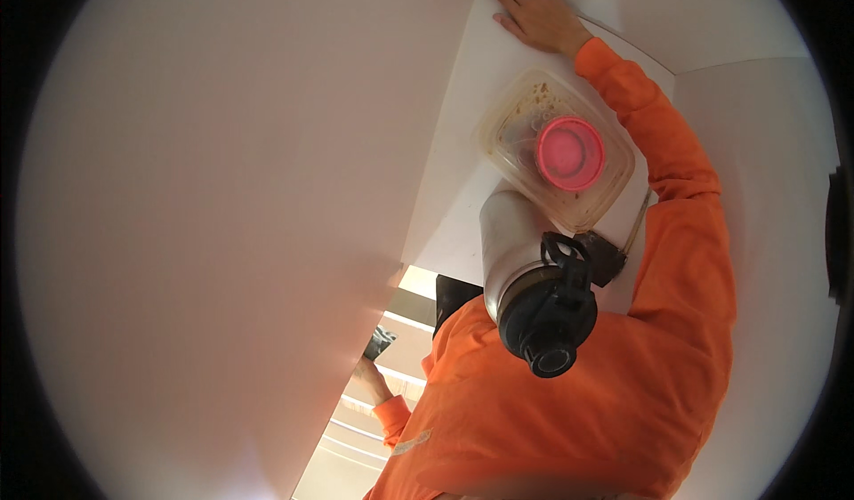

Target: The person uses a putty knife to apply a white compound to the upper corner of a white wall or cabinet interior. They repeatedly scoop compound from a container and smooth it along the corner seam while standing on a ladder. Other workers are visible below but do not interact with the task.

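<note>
My right hand (544, 21) reaches to the far corner of a white shelf (454, 197). Its fingers are stretched out, the index fingertip touching the seam where the panels meet; nothing is in it. Lower left, past the edge of a white panel, my left hand (368, 377) shows only in part. It grips a small grey, crumpled-looking thing (381, 342) whose kind I cannot make out. Between my right arm and the panel sits a stained clear plastic tub (509, 157) with a round pink lid or cup (571, 153) in or on it.
A white bottle (514, 233) with a black lid (547, 318) stands close before my chest. Beside it lies a dark, flat-headed tool (605, 258) with a thin handle. A big white panel (231, 215) fills the left, and another wall (756, 144) rises on the right.
</note>
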Motion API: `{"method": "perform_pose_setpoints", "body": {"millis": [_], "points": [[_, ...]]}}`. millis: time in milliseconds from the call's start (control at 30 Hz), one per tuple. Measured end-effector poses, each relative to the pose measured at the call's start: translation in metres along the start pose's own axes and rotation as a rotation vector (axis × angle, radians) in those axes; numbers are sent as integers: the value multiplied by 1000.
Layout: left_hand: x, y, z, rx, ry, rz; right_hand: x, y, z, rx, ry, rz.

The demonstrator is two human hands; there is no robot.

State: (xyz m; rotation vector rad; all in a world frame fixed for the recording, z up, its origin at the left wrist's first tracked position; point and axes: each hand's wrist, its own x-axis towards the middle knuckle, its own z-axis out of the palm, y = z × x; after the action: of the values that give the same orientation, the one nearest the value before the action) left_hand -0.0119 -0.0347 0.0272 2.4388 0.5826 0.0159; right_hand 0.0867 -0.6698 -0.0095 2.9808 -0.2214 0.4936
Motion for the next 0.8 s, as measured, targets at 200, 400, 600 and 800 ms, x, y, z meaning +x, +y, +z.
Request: {"method": "perform_pose_setpoints", "body": {"millis": [200, 400, 600, 800], "points": [[2, 2, 3, -134, 16, 25, 5, -7, -4, -33, -56, 31], [4, 4, 5, -193, 6, 22, 6, -10, -1, -33, 14, 16], [3, 4, 5, -230, 7, 18, 7, -9, -1, -61, -77, 20], [9, 8, 6, -262, 3, 21, -4, -3, -6, 127, -3, 12]]}}
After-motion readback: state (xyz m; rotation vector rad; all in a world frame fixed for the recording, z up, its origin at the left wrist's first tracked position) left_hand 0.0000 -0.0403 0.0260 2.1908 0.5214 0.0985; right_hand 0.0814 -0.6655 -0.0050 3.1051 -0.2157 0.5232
